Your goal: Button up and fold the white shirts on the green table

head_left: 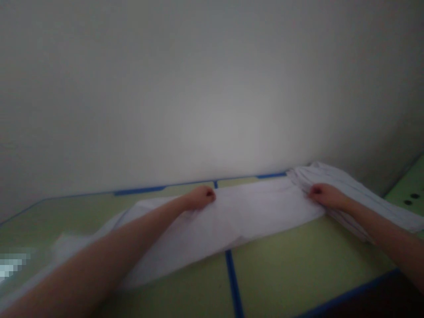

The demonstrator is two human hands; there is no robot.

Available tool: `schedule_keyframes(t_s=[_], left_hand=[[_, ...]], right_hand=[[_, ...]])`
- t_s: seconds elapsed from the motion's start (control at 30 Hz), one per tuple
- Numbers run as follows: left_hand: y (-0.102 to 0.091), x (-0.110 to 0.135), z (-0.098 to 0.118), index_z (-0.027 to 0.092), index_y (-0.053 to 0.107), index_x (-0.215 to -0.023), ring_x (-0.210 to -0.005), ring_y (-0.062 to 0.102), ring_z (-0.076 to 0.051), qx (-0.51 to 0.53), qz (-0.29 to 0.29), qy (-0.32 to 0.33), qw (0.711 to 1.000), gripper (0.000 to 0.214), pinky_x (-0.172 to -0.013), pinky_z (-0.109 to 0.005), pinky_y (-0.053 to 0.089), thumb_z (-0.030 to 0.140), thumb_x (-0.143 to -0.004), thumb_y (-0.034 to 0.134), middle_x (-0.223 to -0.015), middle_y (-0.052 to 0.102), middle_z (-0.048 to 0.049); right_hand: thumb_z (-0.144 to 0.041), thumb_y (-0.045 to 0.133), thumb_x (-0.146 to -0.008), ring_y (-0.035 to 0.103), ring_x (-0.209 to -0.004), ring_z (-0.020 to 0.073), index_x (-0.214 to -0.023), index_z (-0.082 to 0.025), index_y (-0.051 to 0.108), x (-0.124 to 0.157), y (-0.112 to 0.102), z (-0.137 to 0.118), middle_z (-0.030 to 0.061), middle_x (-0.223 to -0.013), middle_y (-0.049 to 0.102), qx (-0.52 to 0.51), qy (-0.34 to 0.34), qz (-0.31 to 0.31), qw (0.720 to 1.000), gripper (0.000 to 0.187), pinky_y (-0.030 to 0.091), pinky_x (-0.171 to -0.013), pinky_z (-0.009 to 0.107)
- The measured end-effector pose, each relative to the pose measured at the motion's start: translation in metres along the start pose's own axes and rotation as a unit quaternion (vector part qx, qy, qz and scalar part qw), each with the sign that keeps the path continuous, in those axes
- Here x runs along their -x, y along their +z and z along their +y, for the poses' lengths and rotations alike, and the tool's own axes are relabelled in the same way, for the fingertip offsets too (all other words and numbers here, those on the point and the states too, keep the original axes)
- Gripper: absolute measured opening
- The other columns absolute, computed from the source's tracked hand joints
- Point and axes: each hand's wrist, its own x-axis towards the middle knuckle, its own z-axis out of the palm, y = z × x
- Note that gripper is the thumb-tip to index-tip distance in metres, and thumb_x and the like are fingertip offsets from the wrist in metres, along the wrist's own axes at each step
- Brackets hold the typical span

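Note:
A long white cloth (255,207) lies stretched across a green surface with blue edging. Its right end is bunched into folds with faint dark lines, while the left end runs under my left forearm, which hides part of it. My left hand (198,198) is closed near the cloth's middle, fingers pinched at its far side. Further right, my right hand (326,196) pinches the cloth where the flat stretch meets the bunched folds. The picture is dim and a little blurred, so the kind of cloth item cannot be told.
A plain grey wall (212,88) rises behind the green surface (281,260). A blue strip (233,282) divides that surface in the middle. At the right stands another green panel (404,185) with dark round holes. A bright pixelated patch (11,267) shows at lower left.

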Motion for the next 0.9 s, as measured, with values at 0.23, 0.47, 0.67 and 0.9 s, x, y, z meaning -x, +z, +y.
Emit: schedule_keyframes(t_s=[0.23,0.47,0.67,0.9], left_hand=[[0.004,0.017,0.029,0.015,0.057,-0.11,-0.1,0.057,-0.025,-0.104,0.088,-0.01,0.991,0.044,-0.088,-0.036,0.041,0.046,-0.083,0.041,-0.111,0.06,-0.0143],[0.006,0.101,0.05,0.023,0.025,-0.142,-0.136,0.02,-0.025,-0.174,0.024,0.161,0.971,0.066,-0.11,-0.039,0.019,0.051,-0.084,0.041,-0.15,0.021,-0.0074],[0.014,0.156,0.017,0.023,0.01,-0.145,-0.138,0.006,-0.025,-0.188,-0.034,0.107,0.976,0.066,-0.112,-0.042,0.014,0.053,-0.089,0.029,-0.151,0.003,-0.0052],[0.001,0.19,-0.029,0.023,0.018,-0.144,-0.137,0.015,-0.025,-0.173,-0.027,0.043,0.984,0.067,-0.111,-0.04,0.019,0.057,-0.087,0.029,-0.151,0.011,-0.0052]], right_hand=[[-0.055,0.047,-0.078,0.058,-0.088,0.0248,-0.124,-0.011,0.051,0.008,0.034,-0.016,0.0145,-0.1,0.062,0.032,-0.041,0.02,0.998,0.064,0.043,-0.079,0.033],[-0.043,0.054,-0.075,0.053,-0.099,0.0262,-0.122,-0.013,0.055,-0.004,0.037,-0.019,0.0159,-0.108,0.056,0.115,-0.099,0.041,0.988,0.055,0.037,-0.088,0.035],[-0.043,0.048,-0.079,0.055,-0.081,0.0213,-0.08,-0.015,0.064,-0.029,0.04,-0.02,0.0112,-0.086,0.062,0.099,-0.185,0.049,0.976,0.033,0.039,-0.077,0.032],[-0.042,0.049,-0.076,0.058,-0.082,0.0251,-0.086,-0.015,0.064,-0.037,0.044,-0.015,0.0124,-0.088,0.064,0.112,-0.149,0.108,0.977,0.032,0.043,-0.076,0.037]])
